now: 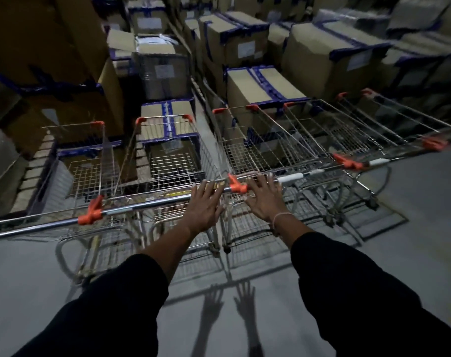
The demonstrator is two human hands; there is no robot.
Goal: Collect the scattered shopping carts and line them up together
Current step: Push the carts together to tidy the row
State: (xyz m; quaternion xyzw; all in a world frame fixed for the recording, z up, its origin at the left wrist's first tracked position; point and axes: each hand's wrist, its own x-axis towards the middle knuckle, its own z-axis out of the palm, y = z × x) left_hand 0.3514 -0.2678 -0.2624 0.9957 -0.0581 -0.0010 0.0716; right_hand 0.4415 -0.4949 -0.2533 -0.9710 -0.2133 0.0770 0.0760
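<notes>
We spread both hands, left (203, 204) and right (264, 195), over the cart handles (152, 204), the leftmost cart (85, 161) cut off.

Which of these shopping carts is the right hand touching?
The right hand rests with straight fingers on the handle of the third cart from the left, the one with a white sleeve on its bar. The left hand is on the neighbouring cart's handle.

The scene is dim, and light from behind throws sharp hand shadows (229, 302) on the grey floor (412, 243). Edges are blurred and bent; the cardboard boxes (425, 42) at upper right smear.
</notes>
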